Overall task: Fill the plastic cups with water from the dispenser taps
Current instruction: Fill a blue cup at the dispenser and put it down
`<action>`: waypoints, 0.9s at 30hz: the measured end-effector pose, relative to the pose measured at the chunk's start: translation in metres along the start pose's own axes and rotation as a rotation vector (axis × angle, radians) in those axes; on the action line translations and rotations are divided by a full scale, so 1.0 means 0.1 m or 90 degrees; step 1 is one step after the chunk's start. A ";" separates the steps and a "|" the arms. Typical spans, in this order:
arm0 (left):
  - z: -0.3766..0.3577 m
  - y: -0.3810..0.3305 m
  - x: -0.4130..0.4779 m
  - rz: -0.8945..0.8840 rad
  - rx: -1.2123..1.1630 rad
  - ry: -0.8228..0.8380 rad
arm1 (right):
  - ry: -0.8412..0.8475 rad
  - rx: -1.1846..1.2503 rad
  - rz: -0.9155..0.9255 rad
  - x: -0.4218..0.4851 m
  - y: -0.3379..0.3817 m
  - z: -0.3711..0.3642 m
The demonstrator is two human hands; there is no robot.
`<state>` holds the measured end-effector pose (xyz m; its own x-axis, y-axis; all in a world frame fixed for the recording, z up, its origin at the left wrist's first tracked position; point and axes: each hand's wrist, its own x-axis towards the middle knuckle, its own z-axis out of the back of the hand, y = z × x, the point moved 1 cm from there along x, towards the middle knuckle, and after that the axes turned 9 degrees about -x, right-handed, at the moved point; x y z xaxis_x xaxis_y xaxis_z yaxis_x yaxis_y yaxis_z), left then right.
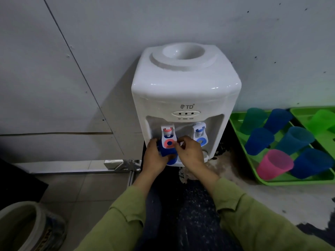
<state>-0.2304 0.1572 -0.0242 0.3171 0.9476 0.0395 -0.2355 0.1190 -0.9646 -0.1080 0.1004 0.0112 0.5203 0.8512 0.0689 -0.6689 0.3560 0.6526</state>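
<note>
The blue cup [167,153] sits under the red tap [169,136] in the left bay of the water dispenser [181,84]. The tap's white lever with its red ring covers the top of the cup, and the hands on either side cover most of the rest. Its rim cannot be seen, nor whether any water is in it. The left hand [154,157] grips the cup from the left, with the fingers wrapped round its side and the thumb across its front. The right hand [190,153] is just to the right of the cup. Its fingers are curled and their tips pinch the right edge of the red tap's lever.

The dispenser's front bears a logo reading "TD" [187,106]. Below it is a row of three small lights, and the labels under them are too small to read. The blue tap [199,133] hangs in the right bay with nothing under it. The dispenser's open top well holds no bottle.

To the right a green tray [272,182] holds several blue cups, a teal cup [253,119] and a pink cup [273,163]. All of these are blurred. A second green tray [308,108] with a green cup [324,120] is cut off by the right edge. At the lower left a bucket [27,225] is partly out of frame, and the print on its side is unreadable. Green sleeves [126,214] cover both forearms.
</note>
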 end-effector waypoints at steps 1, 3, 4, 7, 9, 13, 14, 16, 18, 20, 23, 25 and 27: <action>-0.01 -0.01 -0.02 0.001 -0.003 -0.005 | -0.012 0.003 0.014 -0.04 -0.03 0.03; -0.04 -0.01 -0.06 0.004 -0.011 -0.025 | -0.025 -0.005 0.040 -0.10 -0.10 0.08; -0.05 -0.01 -0.09 0.006 -0.012 -0.037 | -0.020 -0.009 0.054 -0.14 -0.15 0.11; -0.12 -0.03 -0.23 -0.002 0.016 -0.093 | 0.037 -0.014 0.123 -0.24 -0.34 0.26; -0.16 -0.02 -0.32 0.011 0.028 -0.131 | 0.070 -0.028 0.166 -0.31 -0.48 0.34; -0.32 -0.05 -0.60 0.056 -0.009 -0.182 | 0.142 -0.074 0.239 -0.49 -0.84 0.59; -0.36 -0.06 -0.69 0.070 -0.022 -0.193 | 0.159 -0.080 0.253 -0.54 -0.94 0.65; -0.49 -0.10 -0.91 0.087 -0.024 -0.223 | 0.184 -0.081 0.270 -0.65 -1.15 0.79; -0.66 -0.18 -1.14 0.099 -0.012 -0.243 | 0.201 -0.076 0.291 -0.75 -1.36 0.94; -0.82 -0.24 -1.35 0.103 -0.013 -0.253 | 0.215 -0.078 0.307 -0.84 -1.55 1.05; -1.12 -0.33 -1.68 0.093 -0.012 -0.247 | 0.227 -0.117 0.319 -0.98 -1.90 1.25; -1.32 -0.38 -1.84 0.079 -0.020 -0.219 | 0.229 -0.149 0.313 -1.05 -2.13 1.37; -1.51 -0.40 -1.94 0.070 -0.022 -0.175 | 0.227 -0.157 0.300 -1.11 -2.33 1.48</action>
<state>-0.1441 -0.0765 -0.0326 0.0289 0.9996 -0.0010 -0.2224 0.0054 -0.9749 0.0692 -0.1342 -0.0368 -0.0394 0.9990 0.0225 -0.9072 -0.0452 0.4182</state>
